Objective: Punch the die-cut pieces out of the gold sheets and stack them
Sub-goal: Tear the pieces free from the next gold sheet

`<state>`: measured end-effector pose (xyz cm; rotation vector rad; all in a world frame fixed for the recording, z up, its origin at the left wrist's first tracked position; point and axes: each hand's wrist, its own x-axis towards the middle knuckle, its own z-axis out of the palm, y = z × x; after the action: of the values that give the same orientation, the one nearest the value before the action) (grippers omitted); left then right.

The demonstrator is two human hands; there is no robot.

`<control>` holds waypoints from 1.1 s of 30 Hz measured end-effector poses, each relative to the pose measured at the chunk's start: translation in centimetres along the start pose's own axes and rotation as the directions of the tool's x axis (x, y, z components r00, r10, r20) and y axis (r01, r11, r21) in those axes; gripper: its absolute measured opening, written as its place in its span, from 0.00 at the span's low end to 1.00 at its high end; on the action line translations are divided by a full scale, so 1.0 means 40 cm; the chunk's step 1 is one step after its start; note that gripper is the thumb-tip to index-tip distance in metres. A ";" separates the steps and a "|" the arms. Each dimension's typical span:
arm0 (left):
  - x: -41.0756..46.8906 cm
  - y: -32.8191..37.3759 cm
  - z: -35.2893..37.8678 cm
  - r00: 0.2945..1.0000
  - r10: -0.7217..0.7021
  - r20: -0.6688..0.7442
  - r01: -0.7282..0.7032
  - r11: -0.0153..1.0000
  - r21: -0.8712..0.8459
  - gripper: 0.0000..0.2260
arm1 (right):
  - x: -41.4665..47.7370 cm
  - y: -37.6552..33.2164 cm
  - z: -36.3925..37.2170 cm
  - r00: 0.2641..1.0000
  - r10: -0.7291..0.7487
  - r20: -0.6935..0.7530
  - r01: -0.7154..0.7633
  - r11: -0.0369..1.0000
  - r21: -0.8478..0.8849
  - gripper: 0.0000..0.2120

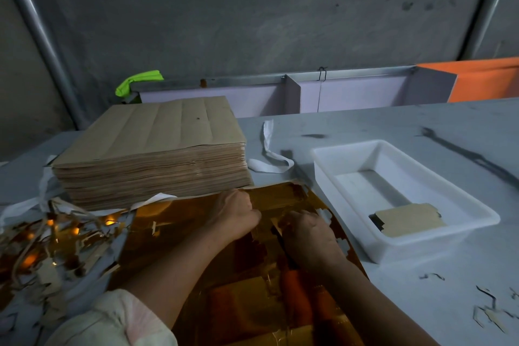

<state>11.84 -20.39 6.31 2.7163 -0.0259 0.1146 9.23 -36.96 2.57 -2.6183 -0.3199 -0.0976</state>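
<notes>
A large shiny gold foil-faced sheet (pixel 179 222) lies flat on the grey tabletop (pixel 421 126) at the lower centre of the frame, with stepped cut-outs along its right edge. Both hands work near its far end. The left hand (pixel 236 216) sits knuckles-down on the sheet with its fingers curled under; the view is too dim to tell whether it pinches any foil. The right hand (pixel 306 236), just right of it, has its fingers curled around a partly lifted gold die-cut piece (pixel 276 229) still in the sheet.

At the centre left stands a thick, squared stack of brown-backed sheets (pixel 157 149), its near edge touching the gold sheet. At the right a white rectangular plastic tray (pixel 351 146) holds a small stack of punched tan pieces (pixel 407 219) in its near end. A tangled heap of gold scrap strips (pixel 50 247) fills the lower left. A white fabric strap (pixel 269 154) lies between the brown stack and the tray.
</notes>
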 end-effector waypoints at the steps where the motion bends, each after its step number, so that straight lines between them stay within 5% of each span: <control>1: 0.000 -0.001 -0.006 1.000 -0.011 0.000 0.011 1.000 -0.018 0.07 | 0.001 -0.005 -0.001 1.000 0.010 0.025 -0.011 0.999 0.047 0.09; 5: -0.002 -0.003 -0.026 0.998 -0.059 -0.030 0.056 0.996 -0.069 0.05 | -0.003 -0.034 -0.009 0.988 0.066 0.143 -0.095 0.972 0.213 0.09; 8: -0.007 -0.001 -0.038 0.996 -0.054 -0.071 0.051 0.998 -0.046 0.05 | -0.019 -0.062 -0.017 0.932 0.120 0.343 -0.277 0.844 0.460 0.14; 12: -0.014 -0.008 -0.034 0.994 -0.077 -0.080 0.068 0.992 -0.102 0.05 | -0.030 -0.093 -0.006 0.879 0.111 0.464 -0.355 0.804 0.478 0.18; 20: -0.012 -0.109 0.008 0.992 -0.123 -0.007 0.114 0.941 -0.318 0.06 | -0.031 -0.112 0.041 0.859 0.233 0.455 -0.453 0.760 0.466 0.08; 25: -0.071 -0.258 0.026 0.964 -0.266 -0.029 0.262 0.960 -0.103 0.19 | -0.036 -0.115 0.049 0.850 0.261 0.458 -0.487 0.722 0.492 0.05; 33: -0.108 -0.301 0.058 0.970 -0.219 -0.110 0.219 0.976 -0.008 0.23 | -0.043 -0.121 0.049 0.857 0.283 0.430 -0.478 0.748 0.461 0.05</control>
<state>8.15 -10.37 -1.07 2.6912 0.3062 0.1992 6.39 -32.26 2.92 -2.0424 0.0935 0.5202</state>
